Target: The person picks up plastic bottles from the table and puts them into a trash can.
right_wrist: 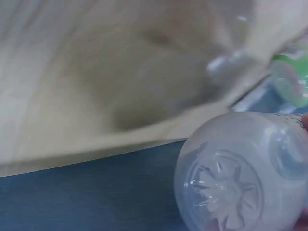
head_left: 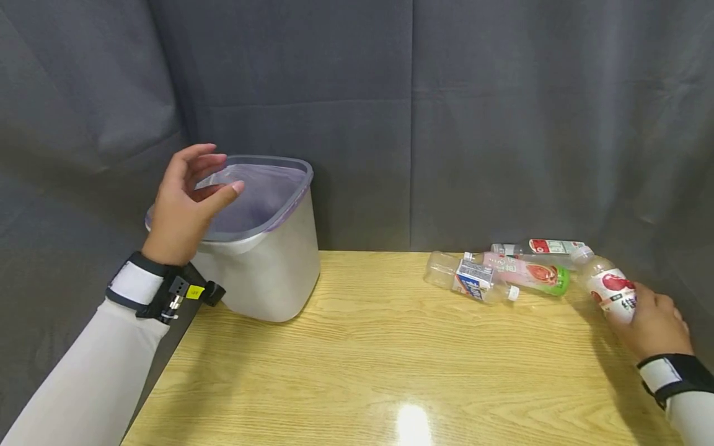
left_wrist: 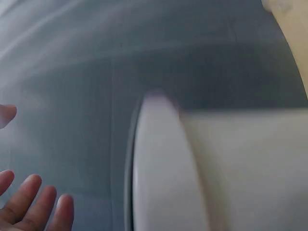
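My right hand (head_left: 658, 322) grips a clear plastic bottle (head_left: 613, 290) with a white label and red fruit printed on it. The bottle tilts, its white cap toward the far left; in the right wrist view the ribbed base of the bottle (right_wrist: 226, 187) faces the camera. Left of it lie a pink bottle with a green end (head_left: 527, 272), a clear bottle with a blue-and-white label (head_left: 473, 282), and behind them a bottle with a red-and-green label (head_left: 552, 246). Over the near left rim of the bin (head_left: 268, 272), my left hand (head_left: 186, 201) is raised, fingers loosely bent, holding nothing.
The white bin has a grey rim and a purplish liner (head_left: 251, 186); it stands at the left edge of the wooden table (head_left: 357, 347). A dark grey curtain (head_left: 357, 124) hangs behind the table and along both sides.
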